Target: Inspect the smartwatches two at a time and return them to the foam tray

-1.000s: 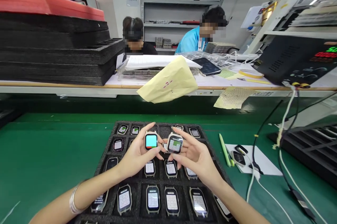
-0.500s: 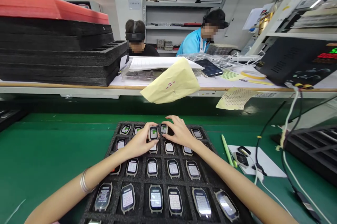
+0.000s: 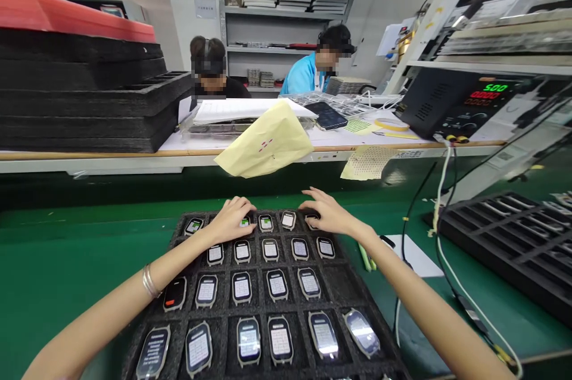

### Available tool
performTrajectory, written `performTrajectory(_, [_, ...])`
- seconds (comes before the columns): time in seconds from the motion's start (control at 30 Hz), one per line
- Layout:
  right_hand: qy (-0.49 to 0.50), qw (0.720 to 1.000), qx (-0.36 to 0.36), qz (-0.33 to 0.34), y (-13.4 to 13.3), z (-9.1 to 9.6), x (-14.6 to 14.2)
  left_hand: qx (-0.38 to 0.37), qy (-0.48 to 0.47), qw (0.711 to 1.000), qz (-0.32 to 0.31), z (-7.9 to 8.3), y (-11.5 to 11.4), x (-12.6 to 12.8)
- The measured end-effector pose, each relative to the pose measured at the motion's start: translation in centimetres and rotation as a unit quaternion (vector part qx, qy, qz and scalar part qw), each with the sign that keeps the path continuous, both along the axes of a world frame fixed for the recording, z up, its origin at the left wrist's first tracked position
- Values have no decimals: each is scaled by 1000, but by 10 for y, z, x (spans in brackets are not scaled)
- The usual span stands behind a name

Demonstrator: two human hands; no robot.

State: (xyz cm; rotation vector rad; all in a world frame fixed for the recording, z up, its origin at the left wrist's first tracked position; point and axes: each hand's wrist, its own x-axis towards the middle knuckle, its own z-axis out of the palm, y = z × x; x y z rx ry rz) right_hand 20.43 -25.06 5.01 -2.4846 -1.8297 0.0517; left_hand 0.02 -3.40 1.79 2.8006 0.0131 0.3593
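Note:
A black foam tray (image 3: pixel 338 288) on the green mat holds several smartwatch bodies with lit screens, one per pocket. My left hand (image 3: pixel 229 220) lies over the back row, its fingers curled round a smartwatch (image 3: pixel 244 222) that sits in its pocket. My right hand (image 3: pixel 328 217) rests at the back right corner of the tray with its fingers spread over a pocket, and what lies under it is hidden. Two watches (image 3: pixel 266 223) (image 3: pixel 288 220) sit in the back row between my hands. A bracelet (image 3: pixel 149 282) is on my left wrist.
A green pen (image 3: pixel 365 256) and a white sheet (image 3: pixel 413 255) lie right of the tray, with cables (image 3: pixel 440 201) hanging nearby. Another black tray (image 3: pixel 504 237) is at the right. Behind, a shelf carries stacked foam trays (image 3: pixel 89 100), a yellow envelope (image 3: pixel 263 145) and a power supply (image 3: pixel 465 103). Two people sit beyond.
Both hands lowered the two watches they held into the middle of the back row and let go. They then moved apart, the left hand leftward and the right hand to the tray's right corner.

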Motion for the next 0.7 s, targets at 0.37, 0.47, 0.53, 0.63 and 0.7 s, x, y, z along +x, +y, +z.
performTrajectory(0.37, [75, 992, -91, -35, -11, -3, 19, 29, 92, 991, -97, 5, -65, 94])
performTrajectory(0.47, [125, 990, -67, -29, -8, -6, 29, -12, 100, 990, -97, 2, -58, 100])
performTrajectory(0.53, [163, 986, -32, -25, -8, -9, 34, -53, 90, 990, -96, 1, -54, 99])
performTrajectory(0.63, [236, 971, 42, -17, -15, -13, 35, -138, 50, 985, -90, -2, -48, 90])
performTrajectory(0.7, [292, 950, 104, -19, -22, -13, 31, -211, 19, 974, -79, -5, -45, 80])
